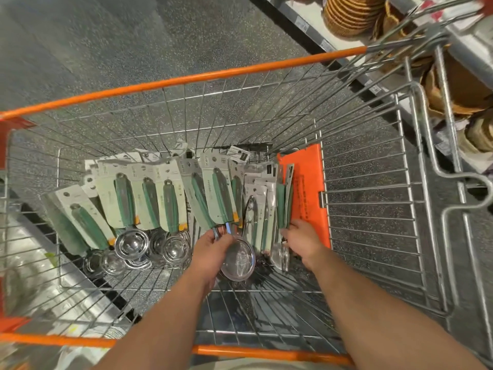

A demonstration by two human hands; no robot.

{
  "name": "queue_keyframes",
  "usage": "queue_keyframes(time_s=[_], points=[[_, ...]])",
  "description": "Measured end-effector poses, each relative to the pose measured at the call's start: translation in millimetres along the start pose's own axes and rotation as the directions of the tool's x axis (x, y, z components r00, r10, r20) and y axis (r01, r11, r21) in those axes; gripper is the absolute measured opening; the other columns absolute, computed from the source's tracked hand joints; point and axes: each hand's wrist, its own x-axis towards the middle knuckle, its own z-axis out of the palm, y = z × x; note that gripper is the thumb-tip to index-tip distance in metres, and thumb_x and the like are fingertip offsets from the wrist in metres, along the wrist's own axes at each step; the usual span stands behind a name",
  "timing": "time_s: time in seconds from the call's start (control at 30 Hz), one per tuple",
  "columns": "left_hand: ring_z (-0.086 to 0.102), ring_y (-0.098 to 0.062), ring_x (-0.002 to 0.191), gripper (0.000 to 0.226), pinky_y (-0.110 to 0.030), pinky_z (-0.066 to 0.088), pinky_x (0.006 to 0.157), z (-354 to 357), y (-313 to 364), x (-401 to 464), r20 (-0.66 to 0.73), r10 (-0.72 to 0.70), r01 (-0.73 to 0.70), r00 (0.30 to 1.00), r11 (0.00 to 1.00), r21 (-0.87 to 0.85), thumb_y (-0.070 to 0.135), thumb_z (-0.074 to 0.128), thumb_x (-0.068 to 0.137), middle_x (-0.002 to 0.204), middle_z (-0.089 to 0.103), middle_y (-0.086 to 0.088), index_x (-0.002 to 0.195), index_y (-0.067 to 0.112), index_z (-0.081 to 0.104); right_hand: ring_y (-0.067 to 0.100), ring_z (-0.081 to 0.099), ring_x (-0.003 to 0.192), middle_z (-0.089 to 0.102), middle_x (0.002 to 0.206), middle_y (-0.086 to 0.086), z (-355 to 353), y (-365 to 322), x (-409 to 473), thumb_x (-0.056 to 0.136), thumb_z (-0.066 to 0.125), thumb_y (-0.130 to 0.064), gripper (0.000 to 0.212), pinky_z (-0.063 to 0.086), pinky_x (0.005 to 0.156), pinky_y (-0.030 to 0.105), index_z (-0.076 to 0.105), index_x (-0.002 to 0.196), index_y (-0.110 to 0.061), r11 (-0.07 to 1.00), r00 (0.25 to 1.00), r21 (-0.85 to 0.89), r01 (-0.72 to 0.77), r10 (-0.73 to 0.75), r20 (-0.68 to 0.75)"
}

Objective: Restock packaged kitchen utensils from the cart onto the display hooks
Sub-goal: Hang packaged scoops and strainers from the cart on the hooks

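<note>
Inside a wire cart (pixel 373 198) with orange rails lie several packaged ladles and strainers (pixel 149 198), green-handled on pale cards, steel bowls pointing toward me. My left hand (pixel 210 252) grips the neck of a packaged ladle (pixel 217 198) near the middle, its shiny bowl (pixel 238 259) beside my palm. My right hand (pixel 301 239) reaches to the right-hand stack of packaged utensils (pixel 282 206) against the orange flap, fingers curled on their lower ends. Display hooks are out of view.
An orange plastic child-seat flap (pixel 306 188) stands at the cart's right side. Shelves with woven baskets (pixel 349 14) run along the upper right. Speckled grey floor (pixel 106 44) lies beyond the cart; a metal shelf base (pixel 40 276) sits lower left.
</note>
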Motion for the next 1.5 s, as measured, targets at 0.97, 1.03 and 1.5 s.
queue_keyframes(time_s=[0.97,1.03,1.5], points=[[0.077,-0.015,0.088,0.034,-0.035,0.059,0.082,20.7,28.6,-39.9,0.207,0.138,-0.146,0.969,0.989,0.024,0.032,0.070,0.096,0.100,0.080,0.003,0.126,0.020,0.062,0.027,0.074,0.095,0.079,0.094,0.006,-0.1,-52.6,-64.3,0.094,0.069,-0.008,0.024,0.061,0.088,0.047,0.072,0.118,-0.012,0.923,0.988,0.373,0.095,-0.132,0.075],[0.077,-0.018,0.094,0.036,-0.042,0.062,0.089,18.4,36.3,-48.2,0.203,0.165,-0.170,0.965,0.985,0.006,0.037,0.072,0.093,0.105,0.079,0.000,0.123,0.019,0.065,0.030,0.075,0.084,0.079,0.082,0.010,8.2,-62.9,-75.9,0.096,0.065,-0.006,0.020,0.063,0.076,0.044,0.072,0.115,-0.006,0.887,0.993,0.460,0.040,-0.085,0.078],[0.074,0.000,0.077,0.013,-0.018,0.058,0.064,-45.0,80.9,-110.7,0.222,0.302,-0.263,0.927,0.946,-0.189,0.033,0.066,0.099,0.092,0.077,0.011,0.109,0.025,0.064,0.026,0.063,0.117,0.070,0.123,0.005,36.1,-137.5,-174.8,0.100,0.052,-0.034,0.033,0.047,0.108,0.051,0.067,0.125,-0.020,0.931,0.944,0.174,0.322,-0.330,0.017]])
